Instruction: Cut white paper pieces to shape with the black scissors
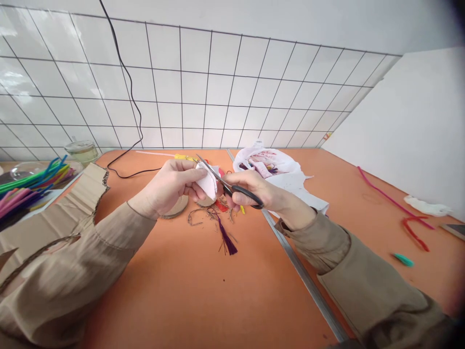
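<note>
Pinched btwn thumb + fingers of our left hand is a folded white piece, cloth or paper, can't tell which; it's held up off the table, approx. mid-view. Our right hand is closed round the black handles of the scissors, blades pointing up & left across the piece's upper edge, tips slightly apart; can't tell if they bite in. Both our sleeves are brown.

Just below the hands: two round wooden discs, partly hidden, w/ thin brown scraps beside them, plus a dark purple tassel lying nearest us. Behind our left hand, a yellow item, mostly blocked. Just beyond our right hand, an open white plastic bag w/ small bits inside.

Further out on L: torn cardboard, a multicol. bundle of fuzzy sticks, a glass jar & a black cable hanging down to the orange table. Far R, past the metal strip: a magenta stick, a bent red one, a teal tuft. White tiled wall at back
</note>
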`<state>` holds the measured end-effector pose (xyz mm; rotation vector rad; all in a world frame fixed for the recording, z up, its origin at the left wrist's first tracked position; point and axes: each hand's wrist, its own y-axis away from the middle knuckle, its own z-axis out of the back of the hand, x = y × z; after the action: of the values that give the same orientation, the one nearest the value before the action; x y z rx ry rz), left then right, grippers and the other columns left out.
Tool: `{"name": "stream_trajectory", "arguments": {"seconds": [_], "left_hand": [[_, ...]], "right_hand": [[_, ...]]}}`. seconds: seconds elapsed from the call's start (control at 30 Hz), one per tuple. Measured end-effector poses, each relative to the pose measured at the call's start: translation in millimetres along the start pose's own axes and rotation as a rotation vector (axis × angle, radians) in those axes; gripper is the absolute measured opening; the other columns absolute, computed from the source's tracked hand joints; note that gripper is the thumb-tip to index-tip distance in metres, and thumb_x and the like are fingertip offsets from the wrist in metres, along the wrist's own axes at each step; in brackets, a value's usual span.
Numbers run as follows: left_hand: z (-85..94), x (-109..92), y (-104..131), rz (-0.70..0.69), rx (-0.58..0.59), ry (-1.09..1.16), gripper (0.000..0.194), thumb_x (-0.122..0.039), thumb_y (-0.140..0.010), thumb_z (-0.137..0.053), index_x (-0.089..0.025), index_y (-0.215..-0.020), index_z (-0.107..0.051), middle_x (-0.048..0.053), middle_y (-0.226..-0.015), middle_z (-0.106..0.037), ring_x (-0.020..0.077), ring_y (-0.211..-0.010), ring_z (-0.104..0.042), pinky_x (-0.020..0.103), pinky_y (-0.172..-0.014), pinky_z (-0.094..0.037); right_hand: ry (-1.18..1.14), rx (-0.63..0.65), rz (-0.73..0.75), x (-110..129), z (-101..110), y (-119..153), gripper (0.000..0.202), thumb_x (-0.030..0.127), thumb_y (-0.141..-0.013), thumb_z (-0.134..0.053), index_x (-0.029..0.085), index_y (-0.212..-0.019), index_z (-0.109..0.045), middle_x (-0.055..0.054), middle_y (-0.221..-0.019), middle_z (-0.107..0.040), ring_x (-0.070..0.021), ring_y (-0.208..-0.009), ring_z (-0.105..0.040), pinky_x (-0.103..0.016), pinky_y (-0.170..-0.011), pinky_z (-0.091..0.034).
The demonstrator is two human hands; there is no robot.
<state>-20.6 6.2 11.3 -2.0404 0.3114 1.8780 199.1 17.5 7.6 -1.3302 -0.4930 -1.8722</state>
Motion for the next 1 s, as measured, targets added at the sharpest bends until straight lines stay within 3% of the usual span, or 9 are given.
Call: {"name": "stream_trajectory", "arguments": {"seconds": [0.17, 1.0], "left_hand": [[-2.0, -0.2, -0.8, 0.000, 0.000, -0.024, 0.021, -0.026, -0.079, -0.069, -0.009, -0.068, -0.075, 0.010, -0.065, -0.073, 0.0122, -0.051, -0.063, 0.019, -0.047, -0.049], [-4.1, -2.9, 0.5, 0.024, -0.014, -0.003, 0.021, -0.020, -0.078, -0.066, -0.012, -0.061, -0.074, 0.007, -0.057, -0.070, 0.0104, -0.046, -0.061, 0.017, -0.046, -0.049]], "right_hand": [[0.026, 0.031, 0.051, -0.6, -0.3, -0.5, 0.058, 0.072, -0.078, -0.064, 0.015, -0.081, -0.055, 0.000, -0.072, -0.053, -0.0121, -0.062, -0.056, -0.025, -0.055, -0.049], [0.034, 0.014, 0.038, -4.8, 0.7, 0.2, 0.056, 0.071, -0.078, -0.064, 0.016, -0.081, -0.054, 0.001, -0.067, -0.052, -0.0127, -0.059, -0.056, -0.025, -0.055, -0.049]]}}
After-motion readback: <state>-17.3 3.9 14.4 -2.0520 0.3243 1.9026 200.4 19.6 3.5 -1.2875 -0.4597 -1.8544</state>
